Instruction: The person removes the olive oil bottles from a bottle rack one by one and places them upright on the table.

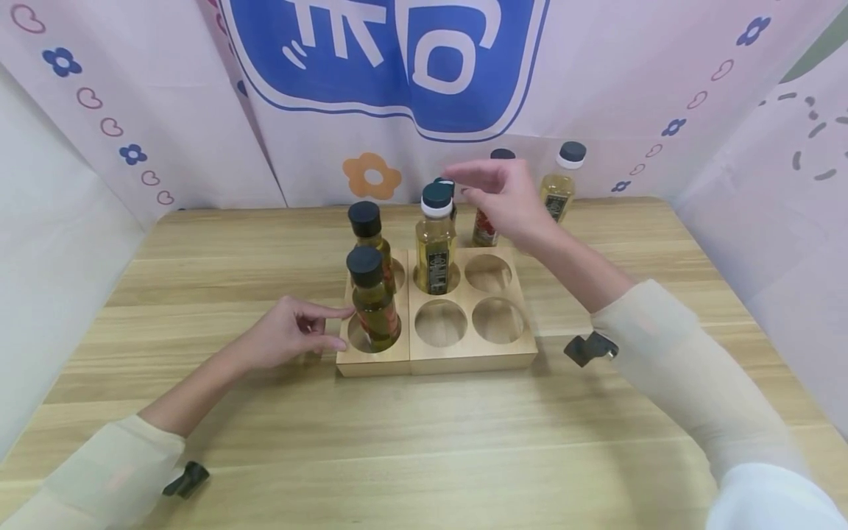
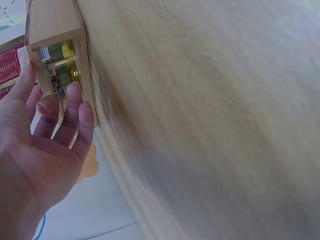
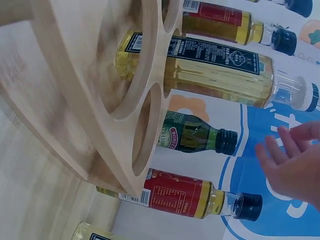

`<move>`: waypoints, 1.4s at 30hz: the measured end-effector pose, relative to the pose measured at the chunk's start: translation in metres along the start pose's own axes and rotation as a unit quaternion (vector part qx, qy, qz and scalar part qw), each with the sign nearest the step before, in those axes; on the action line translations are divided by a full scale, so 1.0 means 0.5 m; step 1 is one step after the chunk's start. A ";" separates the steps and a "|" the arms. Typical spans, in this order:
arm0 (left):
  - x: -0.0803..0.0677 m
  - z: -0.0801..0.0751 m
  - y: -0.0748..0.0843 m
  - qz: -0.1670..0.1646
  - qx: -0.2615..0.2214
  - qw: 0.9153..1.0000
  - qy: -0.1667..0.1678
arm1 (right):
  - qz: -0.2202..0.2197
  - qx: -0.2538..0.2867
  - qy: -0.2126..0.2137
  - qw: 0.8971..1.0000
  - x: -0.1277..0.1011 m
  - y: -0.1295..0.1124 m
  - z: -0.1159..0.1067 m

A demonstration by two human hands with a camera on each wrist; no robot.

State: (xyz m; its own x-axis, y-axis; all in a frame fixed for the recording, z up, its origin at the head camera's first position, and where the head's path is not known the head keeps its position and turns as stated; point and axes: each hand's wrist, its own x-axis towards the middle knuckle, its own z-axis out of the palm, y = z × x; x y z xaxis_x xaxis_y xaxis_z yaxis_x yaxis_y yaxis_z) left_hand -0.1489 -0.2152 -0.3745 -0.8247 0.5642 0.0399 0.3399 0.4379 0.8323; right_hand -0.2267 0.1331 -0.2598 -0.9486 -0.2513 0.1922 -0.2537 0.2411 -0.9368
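Left hand (image 1: 291, 335) touches wooden rack (image 1: 437, 357) (right hand (image 1: 506, 195) above bottles).

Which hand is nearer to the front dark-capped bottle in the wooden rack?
Left. The left hand rests at the rack's left edge, fingertips just beside the front dark-capped bottle. The right hand is raised behind the rack, near the bottles standing at the back.

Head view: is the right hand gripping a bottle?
No, the right hand hangs open above the wooden rack, fingers spread, holding nothing.
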 end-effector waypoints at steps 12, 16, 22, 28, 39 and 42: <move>0.001 0.000 -0.001 -0.006 0.003 1.000 -0.003 | -0.084 0.150 -0.081 0.982 -0.024 -0.004 0.005; 0.000 0.000 -0.003 -0.011 0.002 1.000 -0.003 | -0.087 0.154 -0.099 0.979 -0.027 -0.007 0.012; 0.000 0.001 -0.005 -0.008 -0.003 1.000 -0.003 | -0.074 0.145 -0.097 0.982 -0.027 -0.008 0.021; 0.001 0.000 -0.006 -0.001 -0.003 1.000 -0.002 | -0.071 0.122 -0.094 0.986 -0.023 -0.003 0.029; 0.000 0.000 -0.004 0.003 -0.004 1.000 -0.001 | -0.050 0.117 -0.085 0.988 -0.022 0.001 0.035; 0.000 0.000 -0.005 0.006 -0.002 1.000 -0.001 | -0.048 0.113 -0.078 0.989 -0.021 0.002 0.036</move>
State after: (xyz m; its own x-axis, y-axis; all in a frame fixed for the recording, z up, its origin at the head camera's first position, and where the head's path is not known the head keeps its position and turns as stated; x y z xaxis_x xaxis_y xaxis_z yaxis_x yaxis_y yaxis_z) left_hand -0.1497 -0.2164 -0.3763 -0.8198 0.5706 0.0487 0.3476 0.4282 0.8342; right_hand -0.2137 0.1192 -0.2682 -0.8774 -0.4080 0.2526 -0.2759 -0.0016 -0.9612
